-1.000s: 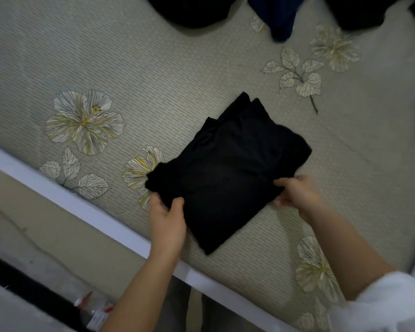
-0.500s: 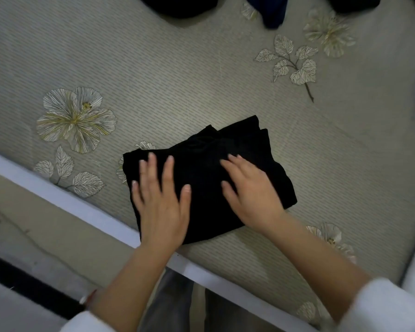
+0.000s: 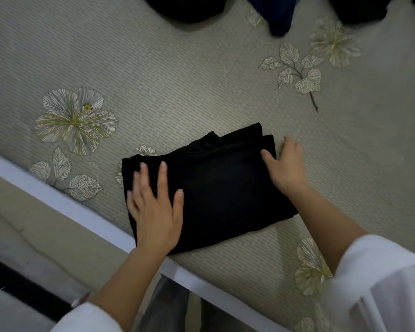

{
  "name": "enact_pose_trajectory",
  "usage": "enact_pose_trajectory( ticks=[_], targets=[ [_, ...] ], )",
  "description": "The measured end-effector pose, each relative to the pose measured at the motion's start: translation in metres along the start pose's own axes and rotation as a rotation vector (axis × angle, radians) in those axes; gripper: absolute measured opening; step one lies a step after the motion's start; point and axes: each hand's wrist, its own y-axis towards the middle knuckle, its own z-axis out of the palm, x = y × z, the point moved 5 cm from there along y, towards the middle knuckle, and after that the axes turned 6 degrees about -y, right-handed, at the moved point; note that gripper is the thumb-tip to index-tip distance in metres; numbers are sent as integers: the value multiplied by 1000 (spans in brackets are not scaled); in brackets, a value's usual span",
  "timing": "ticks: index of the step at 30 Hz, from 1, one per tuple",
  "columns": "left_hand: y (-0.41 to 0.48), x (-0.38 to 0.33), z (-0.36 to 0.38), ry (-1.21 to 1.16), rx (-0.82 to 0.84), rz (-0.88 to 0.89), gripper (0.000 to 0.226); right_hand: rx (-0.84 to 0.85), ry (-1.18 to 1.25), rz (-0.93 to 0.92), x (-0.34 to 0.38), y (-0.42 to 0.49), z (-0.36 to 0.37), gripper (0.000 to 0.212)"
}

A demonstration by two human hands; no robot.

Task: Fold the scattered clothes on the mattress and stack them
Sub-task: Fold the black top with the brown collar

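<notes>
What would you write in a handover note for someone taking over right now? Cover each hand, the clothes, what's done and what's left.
Left hand: flat, fingers straight, pressing the folded black garment.
Right hand: at that garment's right edge, thumb on top; a grip cannot be confirmed.
The garment lies near the front edge of the mattress.
Done: this garment is folded.
Left: set it down as a stack base, then fold the dark clothes at the far edge, partly out of frame. No stack is in view.

Bare mattress [image 3: 177,92] before dark clothes [image 3: 189,8]
</notes>
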Motion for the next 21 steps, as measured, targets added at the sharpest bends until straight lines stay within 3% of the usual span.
enact_pose_trajectory(
  ticks=[3,5,11,16,18,21],
  targets=[
    [16,16,-23,-186,-161,-341,68,-43,-4,13,0,16,1,28],
    [29,37,-31,-258,-192,-478,61,-139,36,-14,4,19,-5,17],
    [28,38,-52,-588,-299,-339,22,-411,111,-97,33,18,-30,19],
    [20,51,-46,-639,-392,-556,29,-259,157,-57,41,33,-10,19],
    [23,47,-51,-510,-422,-498,36,-257,72,-81,45,23,-3,28],
    [24,14,-60,-215,-339,-124,42,-311,-124,-348,62,-23,10,46]
  ],
)
